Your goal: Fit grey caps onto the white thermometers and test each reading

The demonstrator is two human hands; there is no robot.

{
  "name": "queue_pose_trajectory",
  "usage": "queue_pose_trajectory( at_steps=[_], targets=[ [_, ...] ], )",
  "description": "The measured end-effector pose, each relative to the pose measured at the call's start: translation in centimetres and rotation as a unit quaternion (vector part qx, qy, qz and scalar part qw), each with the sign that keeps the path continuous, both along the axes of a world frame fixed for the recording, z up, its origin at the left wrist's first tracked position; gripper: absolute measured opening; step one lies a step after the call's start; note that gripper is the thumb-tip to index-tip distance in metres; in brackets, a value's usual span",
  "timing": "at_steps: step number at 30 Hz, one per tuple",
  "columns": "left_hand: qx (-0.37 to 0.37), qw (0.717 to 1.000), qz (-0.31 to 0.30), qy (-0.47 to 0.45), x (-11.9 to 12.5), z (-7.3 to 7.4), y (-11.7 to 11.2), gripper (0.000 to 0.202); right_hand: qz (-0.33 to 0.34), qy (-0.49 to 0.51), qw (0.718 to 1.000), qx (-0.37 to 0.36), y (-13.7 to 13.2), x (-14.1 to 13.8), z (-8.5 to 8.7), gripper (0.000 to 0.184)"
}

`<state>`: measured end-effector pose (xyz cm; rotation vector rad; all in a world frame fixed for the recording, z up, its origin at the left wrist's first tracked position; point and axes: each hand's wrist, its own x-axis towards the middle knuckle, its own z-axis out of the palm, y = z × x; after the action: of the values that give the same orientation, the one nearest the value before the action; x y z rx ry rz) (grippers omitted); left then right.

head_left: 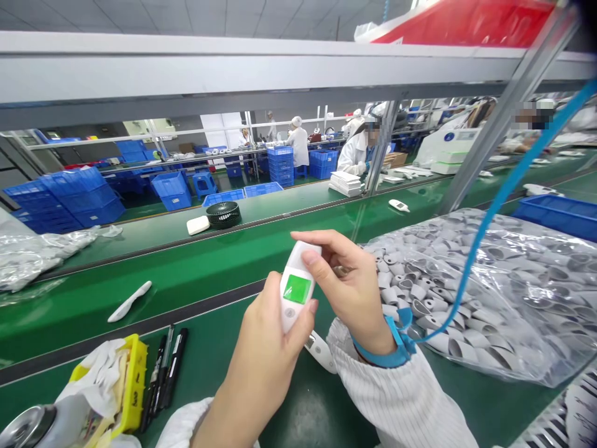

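Between my hands is a white handheld thermometer (pixel 290 314) with a lit green screen, tilted upright toward me. My left hand (pixel 261 339) wraps around its lower body, thumb beside the button below the screen. At the upper end, my right hand (pixel 347 286) grips with its thumb on the front and its index finger over the top. A blue strap with a coiled-off blue cord circles my right wrist. Under my hands a second white thermometer (pixel 321 353) lies on the green bench, partly hidden by them.
An open clear bag of grey plastic caps (pixel 448 305) fills the right side, the blue cord (pixel 494 205) crossing it. At left are a yellow bin (pixel 135 379) and black pens (pixel 175 367). White devices lie on the green conveyor (pixel 186 267). A co-worker (pixel 352 152) sits beyond.
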<state>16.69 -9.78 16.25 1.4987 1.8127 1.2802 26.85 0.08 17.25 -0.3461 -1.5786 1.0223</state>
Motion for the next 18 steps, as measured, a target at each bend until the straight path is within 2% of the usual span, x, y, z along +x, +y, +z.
queue_pose_trajectory(
  at_steps=[3, 7, 8, 10, 12, 14, 16, 18],
  targets=[
    [0.019, 0.999, 0.027, 0.0, 0.1, -0.4, 0.2, 0.026, 0.006, 0.001, 1.0, -0.001, 0.2, 0.0, -0.2, 0.018],
    [0.083, 0.992, 0.068, -0.072, -0.3, -0.5, 0.5, 0.044, 0.046, -0.006, 0.999, -0.004, 0.7, 0.7, -0.6, 0.058],
    [0.096, 0.988, 0.061, -0.108, -0.5, -0.5, 0.6, 0.045, 0.048, -0.015, 0.999, -0.005, 0.8, 1.0, -0.6, 0.059],
    [0.104, 0.977, 0.005, -0.188, -1.2, -0.2, 0.6, 0.038, 0.032, -0.05, 0.998, 0.017, 0.8, 1.3, -0.4, 0.047],
    [0.095, 0.957, -0.082, -0.261, -1.9, 0.1, 0.5, 0.033, 0.007, -0.093, 0.992, 0.088, 0.5, 1.4, 0.0, 0.039],
    [0.092, 0.94, -0.132, -0.302, -2.4, 0.3, 0.3, 0.034, -0.011, -0.117, 0.976, 0.185, 0.2, 1.2, 0.3, 0.036],
    [0.102, 0.935, -0.126, -0.315, -2.5, 0.5, 0.0, 0.035, -0.044, -0.141, 0.957, 0.25, -0.1, 1.0, 0.4, 0.033],
    [0.116, 0.939, -0.103, -0.307, -2.3, 0.6, -0.1, 0.037, -0.07, -0.168, 0.944, 0.276, -0.3, 0.8, 0.4, 0.033]
  ],
)
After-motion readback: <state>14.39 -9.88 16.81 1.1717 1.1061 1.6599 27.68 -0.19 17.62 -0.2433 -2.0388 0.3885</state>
